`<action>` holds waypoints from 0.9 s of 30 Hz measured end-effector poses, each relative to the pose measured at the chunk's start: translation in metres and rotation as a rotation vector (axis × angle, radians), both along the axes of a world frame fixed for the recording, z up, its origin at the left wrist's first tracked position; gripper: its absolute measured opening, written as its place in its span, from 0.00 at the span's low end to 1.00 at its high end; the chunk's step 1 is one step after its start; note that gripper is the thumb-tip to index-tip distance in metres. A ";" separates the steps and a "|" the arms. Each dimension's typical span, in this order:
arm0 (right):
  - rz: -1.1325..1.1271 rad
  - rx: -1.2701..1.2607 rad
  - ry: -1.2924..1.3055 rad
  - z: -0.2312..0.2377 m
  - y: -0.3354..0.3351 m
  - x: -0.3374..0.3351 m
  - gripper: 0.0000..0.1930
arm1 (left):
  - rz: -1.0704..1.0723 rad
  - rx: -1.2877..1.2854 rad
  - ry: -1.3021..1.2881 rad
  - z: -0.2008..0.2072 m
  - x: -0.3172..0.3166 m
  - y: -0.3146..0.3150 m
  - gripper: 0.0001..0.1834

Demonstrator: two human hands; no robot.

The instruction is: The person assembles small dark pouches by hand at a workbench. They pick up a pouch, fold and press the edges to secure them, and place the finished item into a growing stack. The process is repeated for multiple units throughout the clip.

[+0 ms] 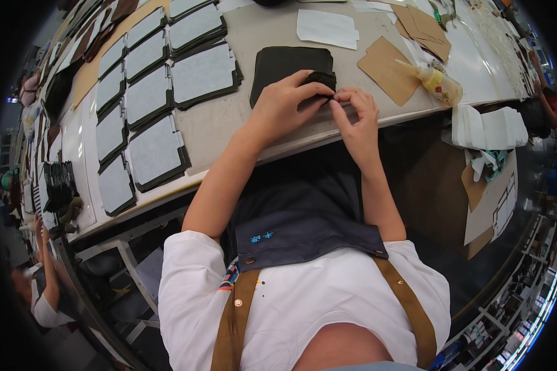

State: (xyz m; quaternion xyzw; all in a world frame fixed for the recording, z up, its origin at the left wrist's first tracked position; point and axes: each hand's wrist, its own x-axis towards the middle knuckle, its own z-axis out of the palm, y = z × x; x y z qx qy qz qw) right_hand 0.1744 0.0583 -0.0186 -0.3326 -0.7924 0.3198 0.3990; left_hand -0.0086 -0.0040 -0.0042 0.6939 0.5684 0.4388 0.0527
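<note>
A dark, flat piece (284, 62), like leather or fabric, lies at the table's near edge in front of me. On its right side a small black folded piece (323, 78) is bent up. My left hand (281, 102) reaches over the dark piece, its fingers curled round the folded piece. My right hand (358, 117) meets it from the right, thumb and forefinger pinched together at the lower corner of the folded piece. Fingers cover part of that corner, so its exact shape is hidden.
Rows of stacked dark pieces with pale grey tops (151, 151) fill the table's left. A white sheet (327, 28) lies beyond my hands. To the right are brown card (390, 71) and a yellowish nozzle bottle (440, 86). White folded sheets (486, 128) hang at the right edge.
</note>
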 end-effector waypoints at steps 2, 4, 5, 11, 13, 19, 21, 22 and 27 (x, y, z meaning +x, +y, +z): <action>0.000 -0.006 0.000 0.000 0.001 0.000 0.06 | 0.002 -0.001 0.005 0.001 0.000 0.000 0.12; -0.001 -0.013 -0.002 0.000 0.001 -0.001 0.06 | 0.003 0.001 0.012 0.001 0.000 0.000 0.12; -0.001 -0.018 -0.003 0.000 0.001 -0.001 0.06 | 0.002 0.003 0.016 0.000 0.000 0.000 0.12; -0.006 -0.022 -0.007 0.001 0.001 -0.002 0.06 | -0.003 -0.005 0.020 -0.001 -0.001 0.000 0.12; -0.006 -0.018 -0.007 0.000 0.001 -0.002 0.06 | -0.003 -0.009 0.016 0.000 -0.001 0.000 0.12; -0.006 -0.014 -0.005 -0.001 0.001 -0.002 0.06 | 0.006 -0.012 0.031 0.001 0.001 -0.002 0.12; -0.006 -0.019 -0.005 -0.001 0.002 -0.002 0.05 | 0.011 -0.008 0.033 0.001 0.001 -0.001 0.11; -0.004 -0.021 -0.004 -0.001 0.002 -0.002 0.05 | 0.011 -0.008 0.028 0.001 0.001 -0.001 0.11; -0.004 -0.033 0.001 -0.002 0.002 -0.002 0.05 | 0.018 -0.086 -0.038 0.007 0.004 -0.003 0.09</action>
